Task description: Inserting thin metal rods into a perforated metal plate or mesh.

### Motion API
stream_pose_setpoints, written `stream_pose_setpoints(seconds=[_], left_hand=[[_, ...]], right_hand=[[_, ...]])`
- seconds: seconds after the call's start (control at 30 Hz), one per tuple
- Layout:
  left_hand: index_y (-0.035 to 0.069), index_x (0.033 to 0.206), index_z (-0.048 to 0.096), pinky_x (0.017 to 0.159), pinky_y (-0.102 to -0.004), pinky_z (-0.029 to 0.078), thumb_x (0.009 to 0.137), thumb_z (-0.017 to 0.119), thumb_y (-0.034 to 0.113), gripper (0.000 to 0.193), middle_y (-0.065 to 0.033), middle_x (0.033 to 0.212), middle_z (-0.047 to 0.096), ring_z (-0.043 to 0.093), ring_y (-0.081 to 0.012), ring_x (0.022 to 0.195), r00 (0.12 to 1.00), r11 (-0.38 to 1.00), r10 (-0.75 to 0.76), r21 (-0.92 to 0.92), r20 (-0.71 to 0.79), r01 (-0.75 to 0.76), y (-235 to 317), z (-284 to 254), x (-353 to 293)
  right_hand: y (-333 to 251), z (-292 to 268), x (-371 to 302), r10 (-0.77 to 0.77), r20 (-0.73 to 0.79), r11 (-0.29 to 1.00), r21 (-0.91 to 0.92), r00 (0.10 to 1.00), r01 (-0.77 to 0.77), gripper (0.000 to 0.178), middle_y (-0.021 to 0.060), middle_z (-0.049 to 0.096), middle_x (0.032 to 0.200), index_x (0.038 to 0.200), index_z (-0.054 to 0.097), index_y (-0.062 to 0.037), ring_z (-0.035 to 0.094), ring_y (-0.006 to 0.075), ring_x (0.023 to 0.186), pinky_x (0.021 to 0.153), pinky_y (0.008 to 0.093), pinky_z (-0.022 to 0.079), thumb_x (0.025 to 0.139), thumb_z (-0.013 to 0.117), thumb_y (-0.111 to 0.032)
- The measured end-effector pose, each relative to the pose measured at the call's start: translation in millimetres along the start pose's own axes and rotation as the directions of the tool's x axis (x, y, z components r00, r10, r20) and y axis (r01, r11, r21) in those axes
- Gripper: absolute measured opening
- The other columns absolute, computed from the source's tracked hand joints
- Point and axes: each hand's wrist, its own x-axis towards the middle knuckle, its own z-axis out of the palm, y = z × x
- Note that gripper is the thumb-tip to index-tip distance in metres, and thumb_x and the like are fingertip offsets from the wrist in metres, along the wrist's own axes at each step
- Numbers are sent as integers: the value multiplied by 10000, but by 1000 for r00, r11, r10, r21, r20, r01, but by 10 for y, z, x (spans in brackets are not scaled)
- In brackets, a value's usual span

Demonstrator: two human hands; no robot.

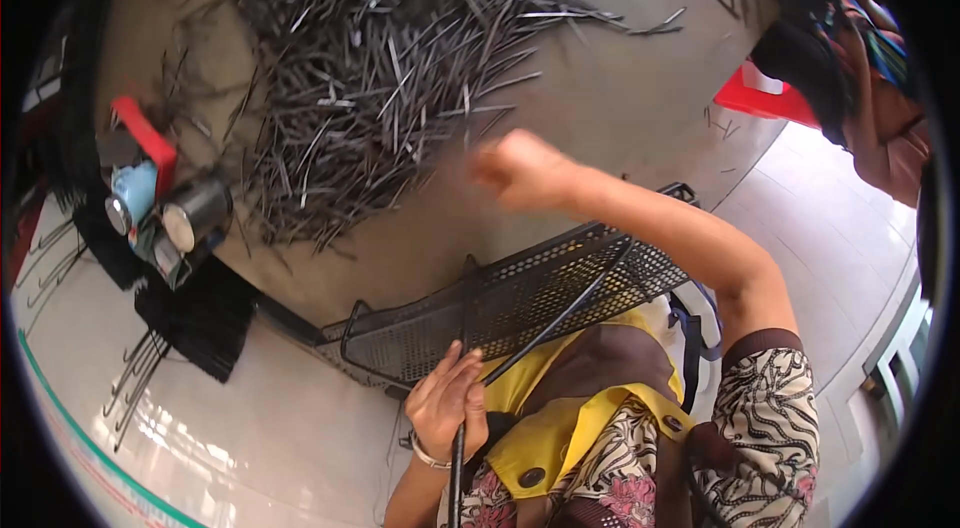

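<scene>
Patterned sleeve (765, 408) and yellow apron (560, 436) lie nearest. The left hand (447, 408) is closed around one black rod (457, 473), near centre, probably to steady it; whether the slanting bar (558, 317) beyond is the same rod, I cannot tell. Well apart, the right hand (520, 171) is curled and blurred over the table (620, 98); whether it grips anything is unclear. One mesh tray (510, 308) sits at the near edge, perhaps for easy reach. Far off lies one heap of dark strips (400, 78), too many to count; left are two cans (195, 213).
</scene>
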Motion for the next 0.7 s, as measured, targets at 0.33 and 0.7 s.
stream_pose_setpoints(seconds=[0.33, 0.7], left_hand=[[-87, 794, 556, 775, -405, 479, 862, 466, 195, 305, -172, 776, 613, 609, -299, 811, 997, 997, -62, -54, -54, 59, 145, -39, 445], [-91, 786, 558, 789, -405, 462, 851, 477, 210, 319, -175, 745, 610, 603, -284, 780, 964, 968, -206, -180, -166, 176, -52, -64, 624]], right_hand=[[1847, -1892, -1175, 345, -938, 398, 183, -38, -899, 216, 201, 587, 707, 824, 520, 36, 596, 323, 594, 555, 382, 494, 755, 516, -169], [950, -1271, 34, 320, -533, 934, 38, 783, -355, 166, 269, 551, 759, 788, 502, 46, 556, 399, 753, 643, 437, 461, 651, 471, -42]])
